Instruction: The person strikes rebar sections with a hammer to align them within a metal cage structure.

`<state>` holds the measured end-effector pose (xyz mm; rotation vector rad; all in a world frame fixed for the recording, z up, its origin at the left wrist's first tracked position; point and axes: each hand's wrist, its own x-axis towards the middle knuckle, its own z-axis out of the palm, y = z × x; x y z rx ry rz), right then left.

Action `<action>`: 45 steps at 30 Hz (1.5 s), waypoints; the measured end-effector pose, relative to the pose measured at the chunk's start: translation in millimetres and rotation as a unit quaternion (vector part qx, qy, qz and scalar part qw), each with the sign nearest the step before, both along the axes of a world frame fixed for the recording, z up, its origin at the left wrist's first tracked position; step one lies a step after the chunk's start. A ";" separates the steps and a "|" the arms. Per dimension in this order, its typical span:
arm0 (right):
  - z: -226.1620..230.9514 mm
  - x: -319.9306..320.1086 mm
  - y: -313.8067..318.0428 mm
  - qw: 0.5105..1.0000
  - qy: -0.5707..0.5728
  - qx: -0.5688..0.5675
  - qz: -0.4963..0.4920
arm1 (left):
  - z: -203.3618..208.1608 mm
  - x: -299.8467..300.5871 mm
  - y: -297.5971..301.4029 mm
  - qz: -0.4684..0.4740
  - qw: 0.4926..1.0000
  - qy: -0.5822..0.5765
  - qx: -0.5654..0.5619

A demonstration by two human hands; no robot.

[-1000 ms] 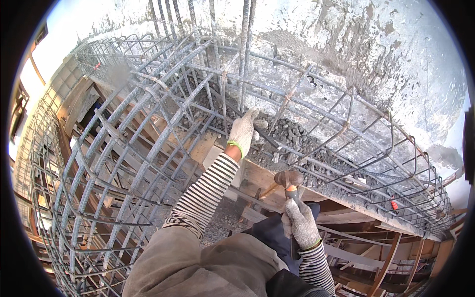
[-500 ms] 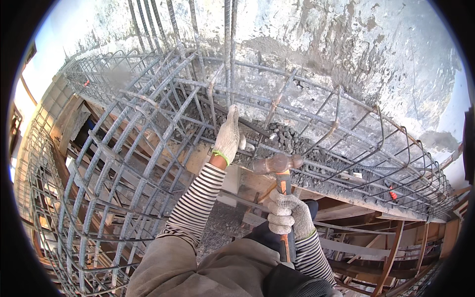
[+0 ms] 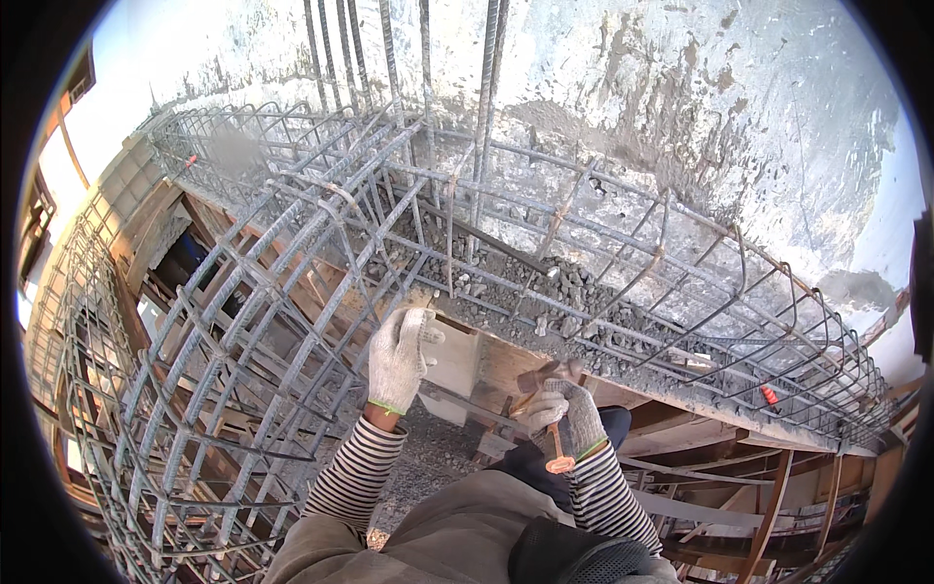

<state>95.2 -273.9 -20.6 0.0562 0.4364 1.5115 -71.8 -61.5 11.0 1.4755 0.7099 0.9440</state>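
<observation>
We've got the hammer (image 3: 538, 377) in our right hand (image 3: 576, 417), fingers closed round the handle, head up near the wooden board (image 3: 501, 357). Left hand (image 3: 400, 356): fingers half curled, just beside the rebar cage (image 3: 261, 276); we can't tell if it holds anything. Dark bar (image 3: 496, 242) lies along the rubble (image 3: 569, 282), by the wall (image 3: 739, 127).

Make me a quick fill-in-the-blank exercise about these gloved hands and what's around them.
The right hand grips a ____.
The left glove has a bright ____ cuff edge.
Both sleeves carry dark and light ____.
Behind the upright steel bars rises a pale, patchy ____.

Missing words: hammer; green; stripes; wall.
</observation>
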 end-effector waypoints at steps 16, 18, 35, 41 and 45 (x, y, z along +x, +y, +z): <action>61.3 -50.9 -92.4 0.629 -0.722 -0.286 0.047 | 33.0 139.4 28.3 0.076 0.861 0.008 0.503; 37.3 -53.8 -113.8 0.647 -0.685 -0.334 0.001 | 48.9 136.2 21.1 0.113 0.870 -0.046 0.478; -68.6 -84.6 -192.9 0.626 -0.574 -0.528 -0.006 | -47.9 183.8 48.8 0.031 0.845 0.053 0.532; -84.7 -81.6 -204.2 0.680 -0.494 -0.541 -0.019 | -20.1 181.1 34.0 0.054 0.899 0.001 0.435; -121.0 -75.8 -226.3 0.675 -0.459 -0.577 -0.002 | -25.2 172.8 42.3 -0.112 0.874 0.093 0.463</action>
